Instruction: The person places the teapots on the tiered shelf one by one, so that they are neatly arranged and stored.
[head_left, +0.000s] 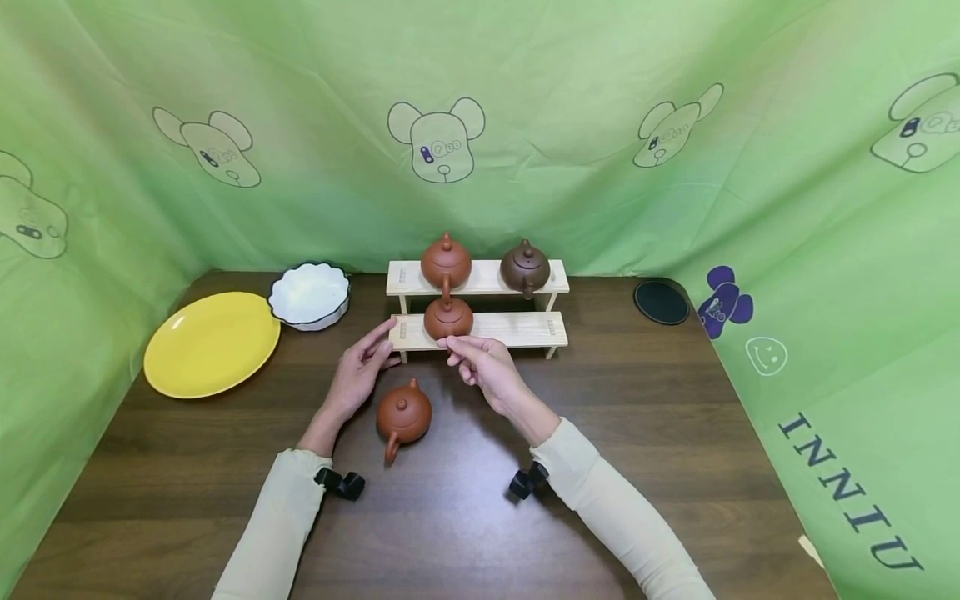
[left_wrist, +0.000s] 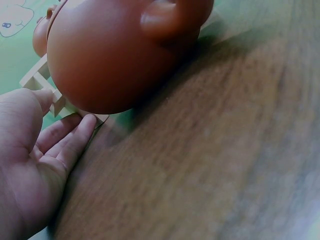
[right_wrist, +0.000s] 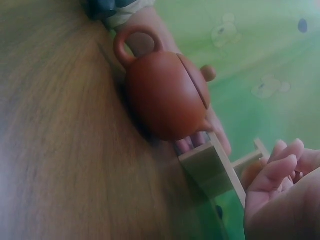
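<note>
My right hand [head_left: 491,375] pinches the near side of a reddish-brown clay teapot [head_left: 448,317], thumb and fingertips together. That teapot sits on the lower board of a pale wooden two-tier stand [head_left: 517,329]; its near end is hidden by the fingers. My left hand [head_left: 356,375] rests against the left end of the lower board, index finger stretched along it and thumb by the front corner. Another reddish-brown teapot [head_left: 402,414] stands on the table between my forearms, its handle toward me. In the right wrist view, several left fingertips [right_wrist: 187,145] show near the stand's leg.
On the upper board sit a reddish-brown teapot [head_left: 446,263] and a dark brown teapot [head_left: 525,267]. A yellow plate [head_left: 212,345] and a white scalloped bowl [head_left: 309,295] lie at the left. A black round coaster [head_left: 662,302] is at the back right, before green cloth [head_left: 570,100].
</note>
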